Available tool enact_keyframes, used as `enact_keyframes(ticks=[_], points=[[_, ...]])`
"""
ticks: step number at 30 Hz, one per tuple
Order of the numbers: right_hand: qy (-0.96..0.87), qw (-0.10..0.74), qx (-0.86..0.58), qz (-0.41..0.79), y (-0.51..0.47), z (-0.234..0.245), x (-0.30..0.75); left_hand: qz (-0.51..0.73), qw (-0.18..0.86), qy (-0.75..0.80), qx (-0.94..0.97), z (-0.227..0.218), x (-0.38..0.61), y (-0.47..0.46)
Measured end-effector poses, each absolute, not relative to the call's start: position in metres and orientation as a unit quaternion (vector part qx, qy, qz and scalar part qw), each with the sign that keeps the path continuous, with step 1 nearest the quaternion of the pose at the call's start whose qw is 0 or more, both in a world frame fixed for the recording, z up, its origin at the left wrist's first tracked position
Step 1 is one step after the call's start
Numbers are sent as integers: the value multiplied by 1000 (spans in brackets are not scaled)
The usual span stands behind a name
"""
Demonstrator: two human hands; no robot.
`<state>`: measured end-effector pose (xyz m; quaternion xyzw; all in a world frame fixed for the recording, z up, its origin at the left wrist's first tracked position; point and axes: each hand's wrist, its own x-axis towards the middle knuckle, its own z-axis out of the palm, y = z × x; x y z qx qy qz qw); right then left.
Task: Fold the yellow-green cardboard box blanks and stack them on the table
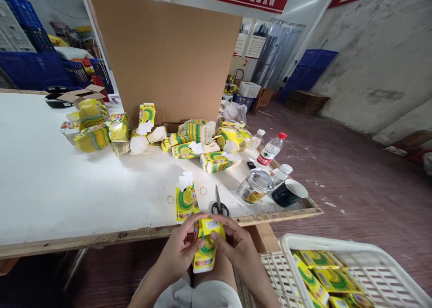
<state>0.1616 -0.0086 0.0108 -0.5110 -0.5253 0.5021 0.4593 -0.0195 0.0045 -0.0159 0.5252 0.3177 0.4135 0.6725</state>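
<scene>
Over my lap, just past the table's near edge, I hold a small yellow-and-green carton (205, 254) with a barcode flap at its upper end. My left hand (182, 242) grips its left side, thumb across the front. My right hand (236, 240) has the upper right side, thumb pressed at the flap. Both hands are closed on it. On the table right beyond them lie a few flat cartons (186, 202) of the same print with a white tab up, and black-handled scissors (219, 204) to their right.
Bundles of flat cartons (197, 132) line the back before a large cardboard sheet (165, 56). A clear jar (256, 186), dark mug (289, 192) and water bottle (271, 151) stand at the right. A white basket (374, 249) at lower right holds several filled-out cartons. Rubber bands (203, 191) lie mid-table.
</scene>
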Motion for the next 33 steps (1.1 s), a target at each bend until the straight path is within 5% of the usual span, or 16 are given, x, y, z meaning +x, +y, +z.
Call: enact_keyframes(ticks=[5,20,33], points=[[-580,400,-603,375,-2,-1,157,404,691,302,517,-10,-22,3],[-654,327,-611,304,-4,-2,153,412,712,316,473,-6,-19,3],[-533,476,-543,442,-9,-10,169,421,733,331,420,-14,-11,3]])
